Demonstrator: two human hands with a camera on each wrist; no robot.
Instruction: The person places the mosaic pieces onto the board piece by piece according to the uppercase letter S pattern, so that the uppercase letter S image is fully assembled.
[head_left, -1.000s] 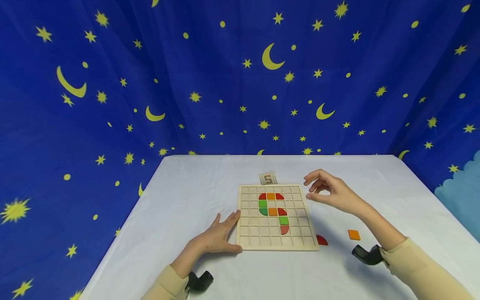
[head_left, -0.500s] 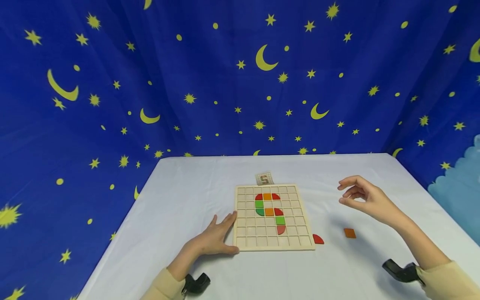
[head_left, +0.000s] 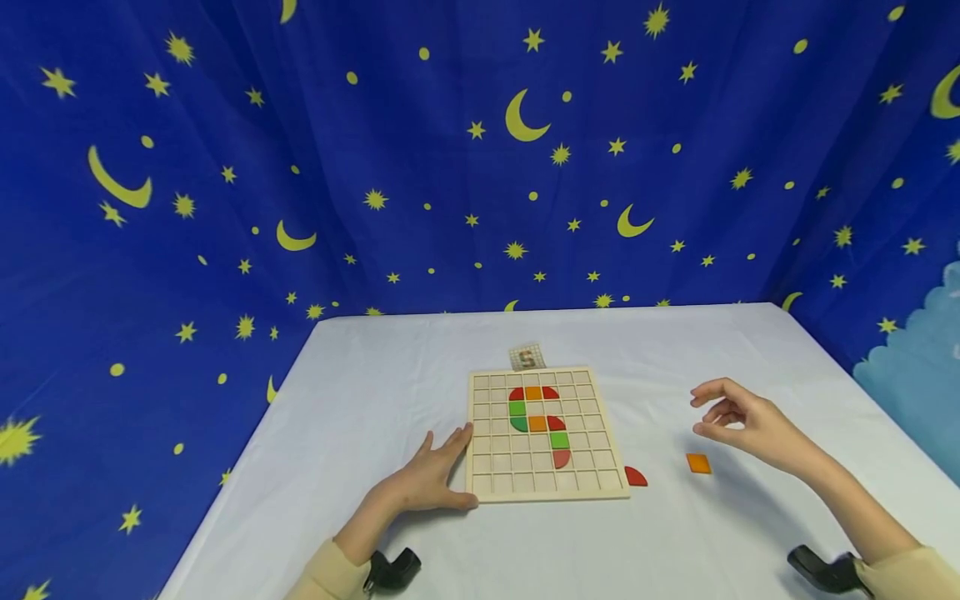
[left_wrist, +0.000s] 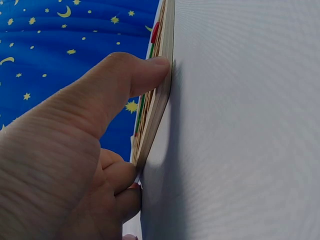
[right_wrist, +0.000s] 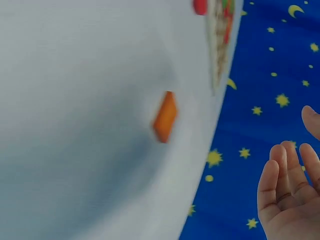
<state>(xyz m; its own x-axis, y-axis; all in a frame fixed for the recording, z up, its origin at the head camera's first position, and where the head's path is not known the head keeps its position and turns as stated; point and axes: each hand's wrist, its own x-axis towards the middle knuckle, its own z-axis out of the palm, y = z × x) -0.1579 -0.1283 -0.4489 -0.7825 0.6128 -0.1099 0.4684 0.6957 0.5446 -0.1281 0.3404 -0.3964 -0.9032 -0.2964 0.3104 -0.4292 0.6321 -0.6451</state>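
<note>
My left hand (head_left: pixel 431 481) rests against the lower left corner of a wooden grid board (head_left: pixel 551 499), fingers spread along its left side and thumb at the front edge. In the left wrist view the thumb (left_wrist: pixel 150 72) presses on the board's edge (left_wrist: pixel 164 85). Red, orange and green tiles form a curving line on the grid, from a red quarter-circle tile (head_left: pixel 517 393) to a light red one (head_left: pixel 561 458) lower down. Nothing is held by my right hand (head_left: pixel 753 425), which hovers with loosely bent fingers beyond a loose orange square tile (head_left: pixel 698 463).
A loose red quarter-circle tile (head_left: pixel 636 476) lies beside the board's lower right corner. Behind the board is a small pattern card (head_left: pixel 527 357) with an S-like figure on a grid. A starry blue curtain (head_left: pixel 420 150) surrounds the white-covered table (head_left: pixel 360 375).
My right hand has moved from beside the board's upper right corner to the right and nearer the orange tile. The left hand keeps its place at the board, and the view has shifted slightly.
</note>
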